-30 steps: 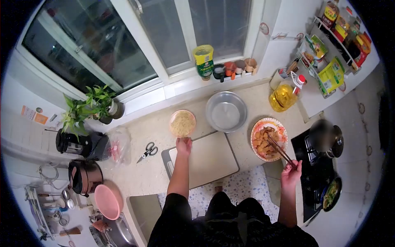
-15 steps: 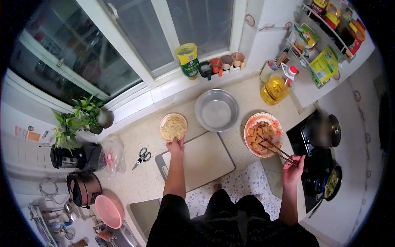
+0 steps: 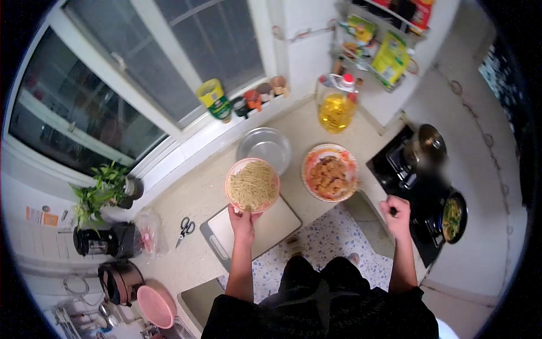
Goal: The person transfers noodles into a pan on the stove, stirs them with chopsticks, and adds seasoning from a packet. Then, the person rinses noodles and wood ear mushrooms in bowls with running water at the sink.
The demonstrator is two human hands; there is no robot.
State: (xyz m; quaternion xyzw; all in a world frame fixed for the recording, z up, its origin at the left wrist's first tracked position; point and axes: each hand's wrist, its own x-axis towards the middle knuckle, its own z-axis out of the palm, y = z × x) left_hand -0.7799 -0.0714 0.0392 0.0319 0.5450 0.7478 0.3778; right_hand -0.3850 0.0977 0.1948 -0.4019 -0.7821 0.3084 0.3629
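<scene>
My left hand (image 3: 244, 223) grips the near rim of a pink-edged bowl (image 3: 227, 189) filled with pale shredded strips (image 3: 253, 183). The bowl is lifted above the cutting board (image 3: 282, 223) and overlaps the metal basin (image 3: 276, 141). Closed in a fist, my right hand (image 3: 398, 217) holds chopsticks (image 3: 393, 211); only their dark ends show, pointing toward the camera. That hand is beside the stove, right of a patterned plate (image 3: 353, 164) of browned chunks (image 3: 332, 178).
A stove (image 3: 415, 192) at the right carries a covered pot (image 3: 426, 144) and a pan (image 3: 453, 217) with green food. An oil bottle (image 3: 337, 110) stands behind the plate. Scissors (image 3: 185, 230) lie left of the board. A rice cooker (image 3: 120, 281) and pink basin (image 3: 156, 307) are lower left.
My left hand has raised the bowl off the counter and brought it toward me. My right hand has drawn the chopsticks away from the plate and turned them upright. The camera view has shifted.
</scene>
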